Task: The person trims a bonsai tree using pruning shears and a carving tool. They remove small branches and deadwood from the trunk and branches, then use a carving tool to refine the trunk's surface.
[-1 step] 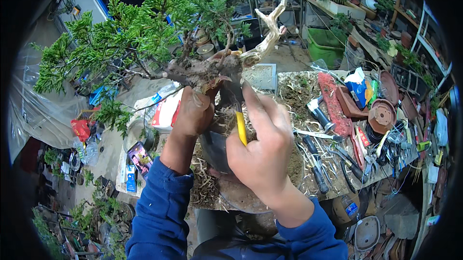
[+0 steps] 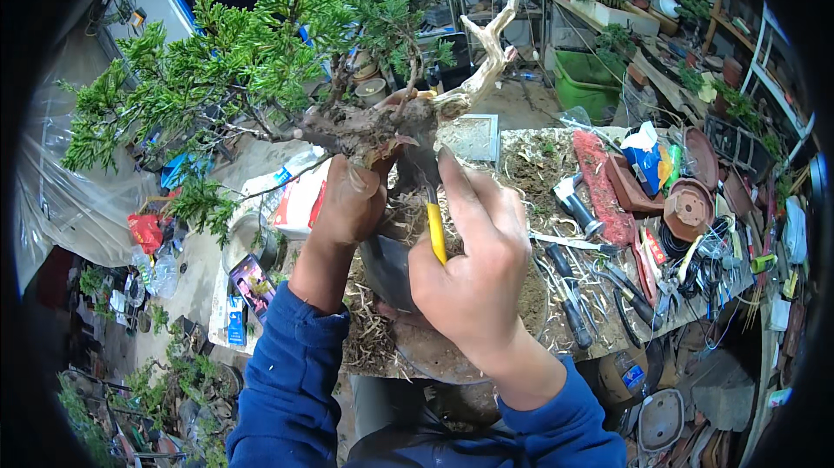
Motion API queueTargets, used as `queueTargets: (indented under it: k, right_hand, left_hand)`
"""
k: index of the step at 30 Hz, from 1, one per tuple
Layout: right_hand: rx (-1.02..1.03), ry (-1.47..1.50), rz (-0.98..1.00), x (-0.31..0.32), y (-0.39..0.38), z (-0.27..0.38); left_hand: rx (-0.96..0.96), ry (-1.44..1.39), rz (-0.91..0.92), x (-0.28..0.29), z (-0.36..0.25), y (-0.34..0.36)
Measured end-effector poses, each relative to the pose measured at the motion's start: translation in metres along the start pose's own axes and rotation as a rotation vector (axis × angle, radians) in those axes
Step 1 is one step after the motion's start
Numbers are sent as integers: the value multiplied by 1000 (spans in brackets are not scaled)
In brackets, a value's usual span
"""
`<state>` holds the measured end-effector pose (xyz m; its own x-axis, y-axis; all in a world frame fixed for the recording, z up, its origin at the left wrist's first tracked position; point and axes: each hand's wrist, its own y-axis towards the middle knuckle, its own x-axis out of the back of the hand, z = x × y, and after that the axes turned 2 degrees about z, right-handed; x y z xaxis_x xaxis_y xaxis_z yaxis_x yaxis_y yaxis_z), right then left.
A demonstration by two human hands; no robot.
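A bonsai juniper with green foliage (image 2: pixel 208 77) fills the upper middle; a pale deadwood branch (image 2: pixel 486 64) rises from its gnarled trunk (image 2: pixel 347 128). My left hand (image 2: pixel 349 207) is closed on the underside of that trunk, beside peeling brown bark. My right hand (image 2: pixel 469 264) grips a yellow-handled tool (image 2: pixel 436 232), its dark metal end reaching up to the trunk base, with the index finger extended alongside it. Behind and below both hands are a dark curved pot (image 2: pixel 382 273) and pale shredded roots (image 2: pixel 369 342). The tool's working tip is hard to make out.
The cluttered workbench holds pliers and cutters (image 2: pixel 569 303), pots (image 2: pixel 689 207), a red mesh strip (image 2: pixel 595 186), a black cylinder (image 2: pixel 576 206), a phone (image 2: pixel 254 286) and a white box (image 2: pixel 295 207). A green bin (image 2: pixel 586 82) stands behind. Plastic sheeting (image 2: pixel 69 173) hangs at left.
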<state>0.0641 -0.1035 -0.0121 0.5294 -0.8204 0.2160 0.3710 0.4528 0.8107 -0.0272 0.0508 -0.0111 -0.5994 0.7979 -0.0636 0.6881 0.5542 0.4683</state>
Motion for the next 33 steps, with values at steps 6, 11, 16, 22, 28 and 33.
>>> queueTargets:
  k: [6,11,16,22,28,33]
  right_hand:
    - [15,-65,-28,-2,2,-1]
    - [9,-78,-25,1,1,1]
    - [18,-102,30,-1,1,0]
    - [-120,121,53,-8,6,7]
    - [-816,1468,248,4,-1,1]
    - [-738,2103,254,-8,-4,-7]
  left_hand:
    - [-73,37,55,1,0,0]
    - [-52,51,37,-1,-1,0]
    - [-27,19,0,-3,-2,0]
    - [10,-65,-9,-4,-3,-1]
    - [1,-72,53,-2,-4,-2]
    - [-79,-27,37,-3,-2,0]
